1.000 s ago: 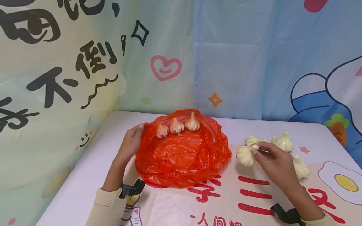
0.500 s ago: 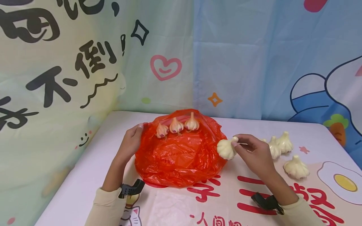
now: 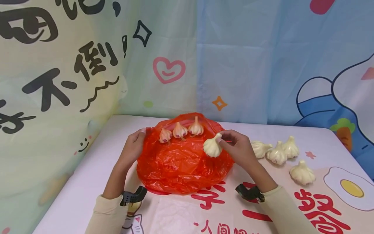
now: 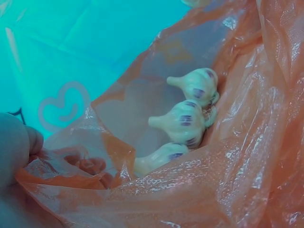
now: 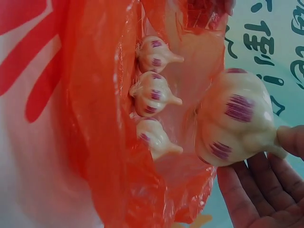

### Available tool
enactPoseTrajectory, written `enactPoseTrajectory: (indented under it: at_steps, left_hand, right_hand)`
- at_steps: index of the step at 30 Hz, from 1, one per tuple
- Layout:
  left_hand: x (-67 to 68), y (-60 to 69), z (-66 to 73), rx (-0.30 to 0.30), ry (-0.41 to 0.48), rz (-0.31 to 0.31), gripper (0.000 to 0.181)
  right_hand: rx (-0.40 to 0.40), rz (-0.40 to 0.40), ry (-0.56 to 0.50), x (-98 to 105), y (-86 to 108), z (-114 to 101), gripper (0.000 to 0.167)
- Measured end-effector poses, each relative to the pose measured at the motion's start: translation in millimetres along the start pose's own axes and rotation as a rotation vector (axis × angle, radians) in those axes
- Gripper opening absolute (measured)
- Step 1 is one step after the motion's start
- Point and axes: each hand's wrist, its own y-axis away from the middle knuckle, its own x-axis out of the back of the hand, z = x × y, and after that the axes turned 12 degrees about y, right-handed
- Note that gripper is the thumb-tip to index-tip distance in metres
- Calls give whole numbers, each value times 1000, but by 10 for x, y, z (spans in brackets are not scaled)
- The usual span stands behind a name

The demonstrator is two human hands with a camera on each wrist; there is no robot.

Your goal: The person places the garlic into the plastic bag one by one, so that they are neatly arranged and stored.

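The fingers of the left hand (image 3: 135,144) are mostly lost behind the crumpled edge of the red plastic bag (image 3: 178,162), though the left wrist view shows some of them dimly through the film. In that view a fold of the bag covers part of the nearest bulb inside, and a pale sliver (image 4: 195,2) beyond the bag is cut off by the top edge (too little of it shows to name). Whether the bulb in the right hand (image 3: 238,148) touches the bag is hard to make out.

That held garlic bulb (image 3: 212,147) is over the right part of the bag, pinched by its stem between thumb and fingers. It is plump, cream and ribbed, with streaky purple patches clear in the right wrist view. The left hand grips the bag's left edge.

The bag gapes wide, its plastic thin, shiny and wrinkled. Three bulbs (image 3: 180,130) sit in a row inside, toward the bag's far side, stems pointing up. Four paler bulbs (image 3: 303,173) lie on the table (image 3: 178,214) to the right of the bag, one apart from the others.
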Motion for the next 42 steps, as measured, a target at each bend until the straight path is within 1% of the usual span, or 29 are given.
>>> enactPoseTrajectory:
  at_steps: [6, 10, 18, 22, 26, 35, 38, 42]
  left_hand:
    - [-10, -9, -7, -1, -1, 6, 59]
    - [-17, -7, -10, 3, -8, 7, 59]
    - [-14, -5, -6, 19, -14, 13, 58]
    - [-13, -7, -5, 17, -13, 8, 59]
    - [-15, -13, -10, 11, -11, 4, 59]
    - [-28, -22, -10, 4, -6, -1, 60]
    - [-31, -27, -12, 6, -8, 0, 60]
    - [-30, -35, -27, 17, -8, 1, 59]
  right_hand:
    - [65, -27, 14, -93, -113, -44, 27]
    - [72, -40, 15, -175, -175, -88, 27]
    - [82, -60, 0, -426, -344, -208, 25]
    - [103, -76, 28, -557, -452, -211, 24]
    - [107, -85, 43, -667, -544, -219, 22]
    - [94, -111, -11, -853, -619, -297, 21]
    - [110, -125, -11, -926, -639, -309, 23]
    - [128, -158, 17, -1023, -661, -315, 22]
